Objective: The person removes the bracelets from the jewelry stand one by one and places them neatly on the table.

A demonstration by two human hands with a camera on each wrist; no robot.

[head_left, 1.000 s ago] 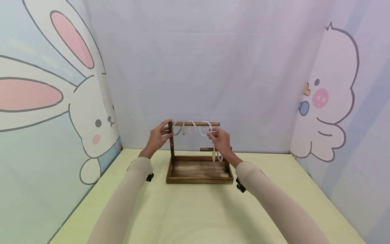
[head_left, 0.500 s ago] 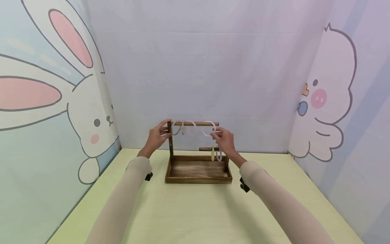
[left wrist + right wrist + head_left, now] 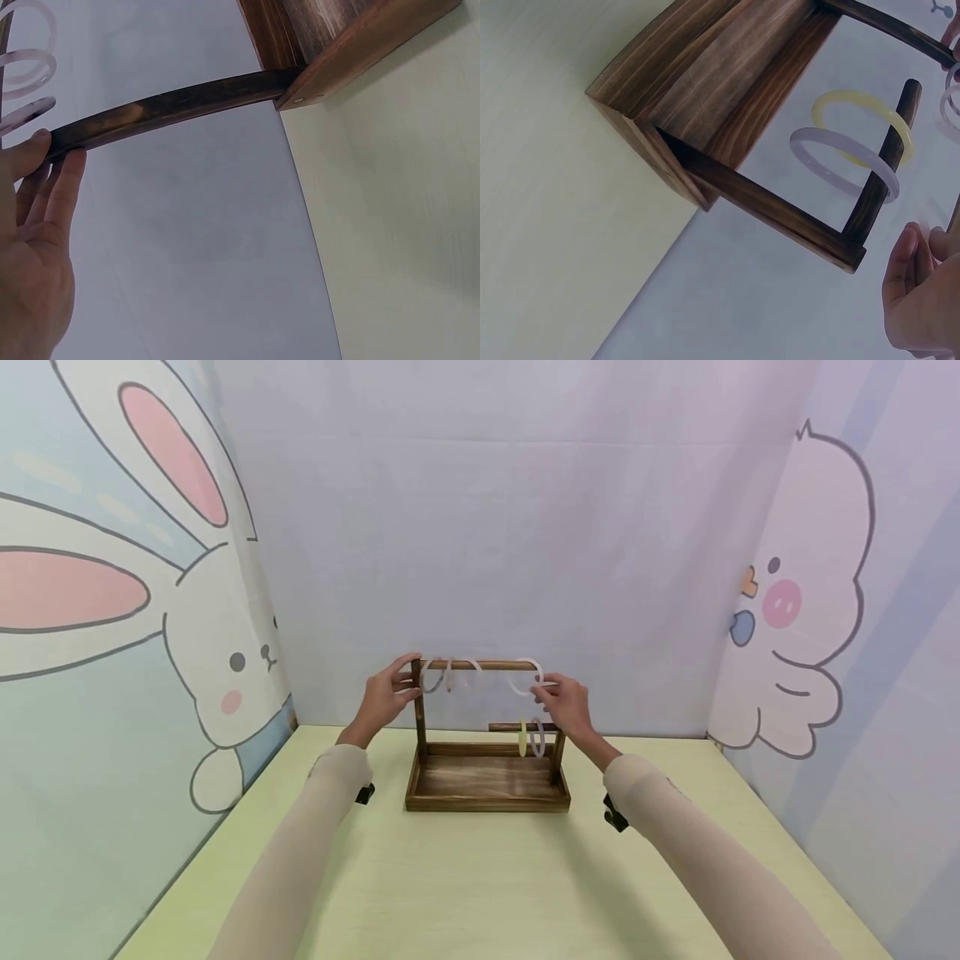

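My left hand (image 3: 381, 700) grips the top of the tall left post (image 3: 150, 112) of a dark wooden bangle stand, thumb on one side and fingers on the other. At the right end of the upper bar (image 3: 495, 666), my right hand (image 3: 567, 703) pinches the side of a whitish bangle (image 3: 539, 670), which still appears to loop around the bar. Further left on that bar hang several pale bangles (image 3: 30, 66), close to my left hand. The held bangle is mostly out of sight in the right wrist view.
On the lower short bar (image 3: 866, 202) hang a yellow bangle (image 3: 862, 101) and a lavender bangle (image 3: 832, 161). The stand's shallow tray base (image 3: 487, 805) rests on a pale yellow table (image 3: 465, 885). Cloth walls with cartoon animals enclose the back and sides.
My right hand has slid the whitish bangle rightward along the upper bar to near its end. My left hand has kept its hold on the post.
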